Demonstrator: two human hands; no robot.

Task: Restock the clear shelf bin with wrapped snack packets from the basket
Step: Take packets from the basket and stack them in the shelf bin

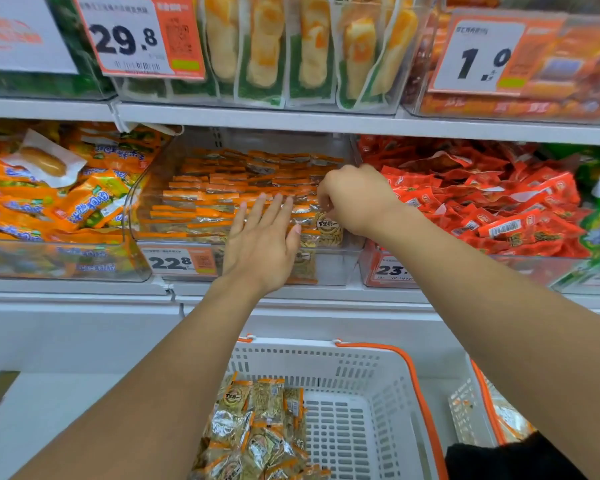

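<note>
The clear shelf bin (142,202) on the middle shelf holds rows of orange-edged wrapped snack packets (215,188). My left hand (260,244) lies flat with straight fingers over the front rows of packets. My right hand (354,199) is curled over the bin's right front corner and pinches a packet with a round gold label (328,227). Below the shelf stands a white basket (361,382) with orange handles. Several more of the same packets (257,431) are heaped in the basket's left half.
A bin of orange and yellow snack bags (66,199) sits to the left, a bin of red packets (482,199) to the right. Price tags read 22.8 (174,261) and 29.8 (125,38). A second basket (482,410) shows at the lower right.
</note>
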